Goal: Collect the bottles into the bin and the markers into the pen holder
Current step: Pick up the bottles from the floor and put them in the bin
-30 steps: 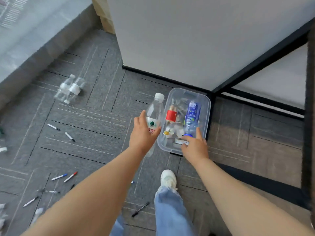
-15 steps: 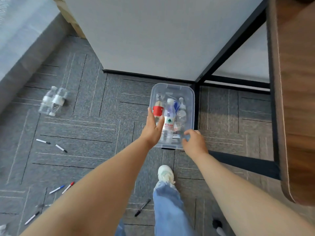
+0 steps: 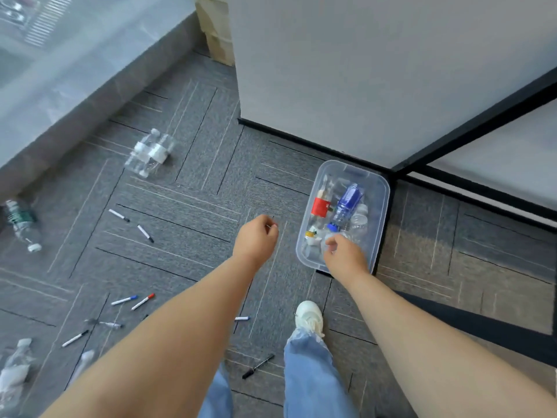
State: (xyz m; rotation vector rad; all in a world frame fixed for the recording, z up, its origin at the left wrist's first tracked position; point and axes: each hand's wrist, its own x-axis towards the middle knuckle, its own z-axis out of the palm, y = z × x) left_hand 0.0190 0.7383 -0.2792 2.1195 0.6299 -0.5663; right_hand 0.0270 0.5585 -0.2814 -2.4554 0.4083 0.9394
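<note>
A clear plastic bin (image 3: 380,188) stands on the carpet by a white panel. It holds several bottles, among them a red-labelled one (image 3: 320,206) and a blue one (image 3: 348,200). My left hand (image 3: 255,236) hovers left of the bin, fingers curled, holding nothing. My right hand (image 3: 345,256) hangs over the bin's near edge, loosely spread and holding nothing. On the floor lie two clear bottles (image 3: 150,152), a green-labelled bottle (image 3: 22,223) and crushed bottles (image 3: 15,369). Several markers are scattered: two black-capped (image 3: 119,215) (image 3: 145,233), a blue (image 3: 124,300), a red (image 3: 143,301), a black (image 3: 257,366). No pen holder is in view.
A white panel (image 3: 361,70) and a black frame (image 3: 482,116) rise behind the bin. A grey ledge (image 3: 75,95) runs along the left. My white shoe (image 3: 309,318) and jeans stand below the bin.
The clear bottle left my left hand and now lies in the bin. That hand drew back to the left, the right hand came off the bin's edge, and the view swung left.
</note>
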